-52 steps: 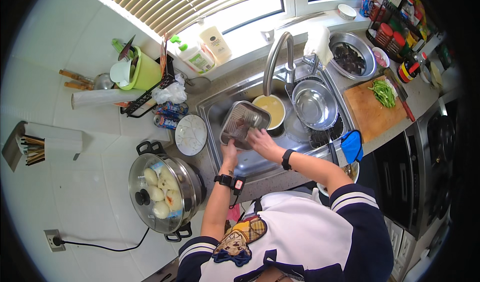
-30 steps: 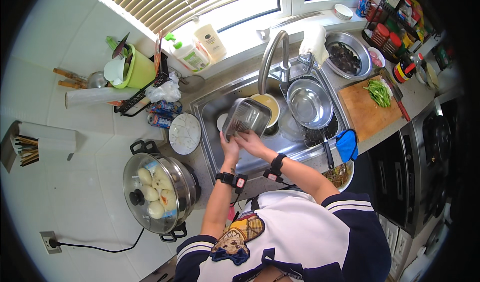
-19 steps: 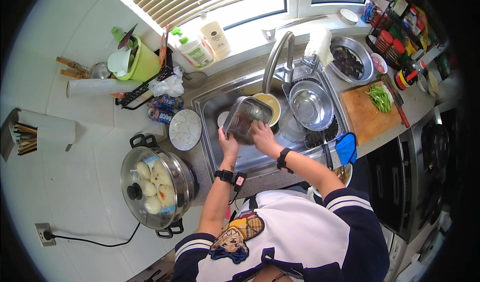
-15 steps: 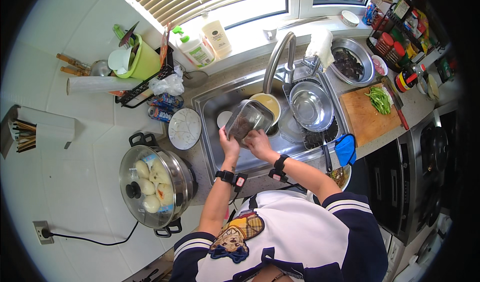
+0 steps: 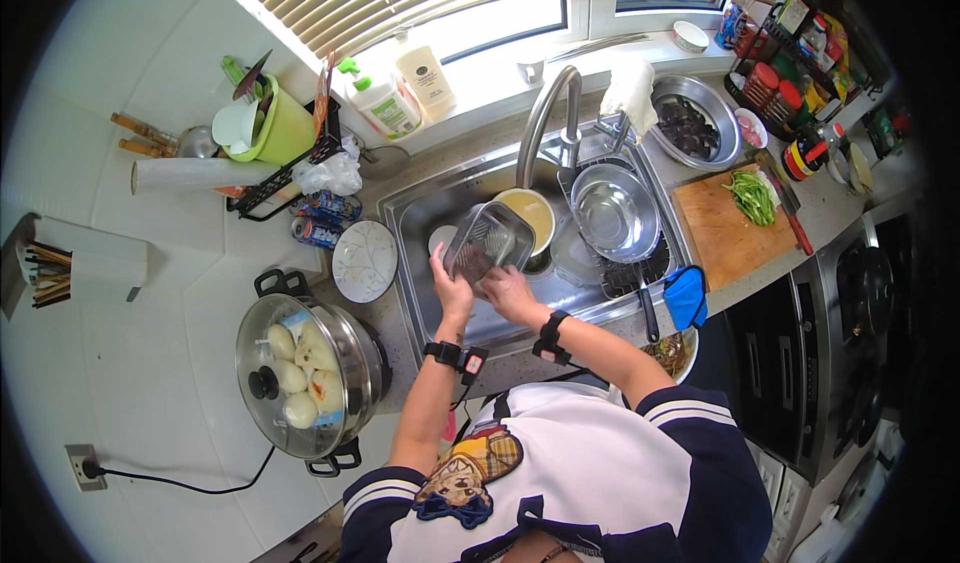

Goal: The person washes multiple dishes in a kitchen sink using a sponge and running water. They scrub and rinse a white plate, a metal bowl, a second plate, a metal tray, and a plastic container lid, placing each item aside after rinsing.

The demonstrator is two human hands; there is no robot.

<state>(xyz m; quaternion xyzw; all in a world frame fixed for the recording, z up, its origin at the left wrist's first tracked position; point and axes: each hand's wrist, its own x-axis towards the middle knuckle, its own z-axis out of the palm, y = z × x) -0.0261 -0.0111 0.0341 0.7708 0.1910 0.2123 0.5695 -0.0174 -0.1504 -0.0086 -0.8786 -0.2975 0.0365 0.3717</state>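
Observation:
Over the steel sink (image 5: 420, 308) I hold a clear rectangular plastic container (image 5: 483, 235), tilted. My left hand (image 5: 450, 289) grips its near left side, thumb along the wall. The fingers of my right hand (image 5: 510, 293) are curled and pressed together at the container's near right edge; whatever they may hold is hidden. Behind the container, in the basin, sits a yellowish bowl (image 5: 540, 213) under the curved faucet (image 5: 546, 103). A small white dish (image 5: 442, 237) lies partly hidden to the left. A clear round bowl (image 5: 616, 218) rests on a rack at the sink's right.
Left of the sink are a patterned plate (image 5: 364, 263) and a lidded steamer (image 5: 300, 363) of buns. To the right, a cutting board (image 5: 710, 248) carries sliced green vegetables (image 5: 752, 199) and a red-handled knife (image 5: 800, 231). A blue cloth (image 5: 686, 298) hangs by the sink's front edge.
The whole view has shifted slightly. My hands stay at the container over the sink; its tilt and my right fingers' position along its near edge differ only a little.

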